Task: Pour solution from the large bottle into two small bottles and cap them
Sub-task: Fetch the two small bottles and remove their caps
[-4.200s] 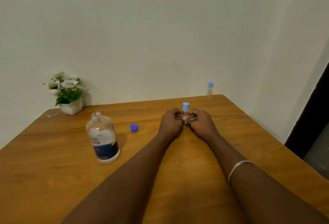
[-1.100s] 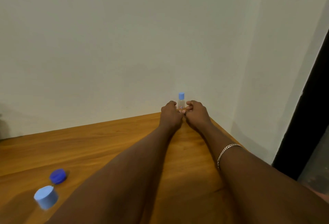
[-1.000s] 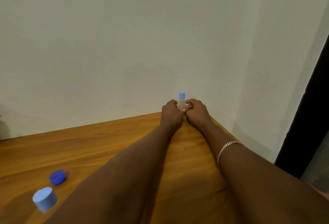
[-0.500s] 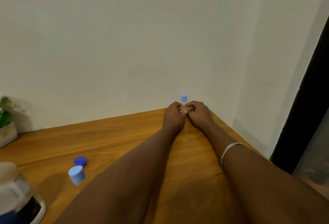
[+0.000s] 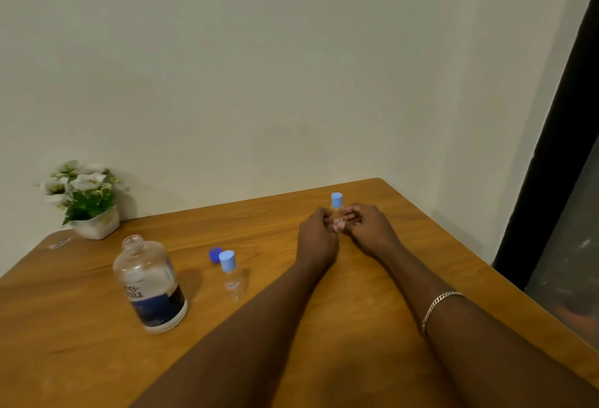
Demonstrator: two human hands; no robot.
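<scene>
Head view: the left hand [image 5: 319, 239] and right hand [image 5: 366, 229] curl their fingers round a capped small bottle [image 5: 336, 201], pinching it upright on the table [image 5: 421, 245], well right of the uncapped large bottle [image 5: 150, 284]. The second small bottle [image 5: 231, 274], capped, stands just right of that large bottle, with a dark blue cap [image 5: 214, 254] touching or just behind it.

On the wooden bench [image 5: 411, 229], a free small bottle [image 5: 232, 278], dark blue cap [image 5: 214, 254] and uncapped large bottle [image 5: 150, 287] are stood left of the left hand [image 5: 317, 240]; a flower pot [image 5: 97, 225] is set farther left.
</scene>
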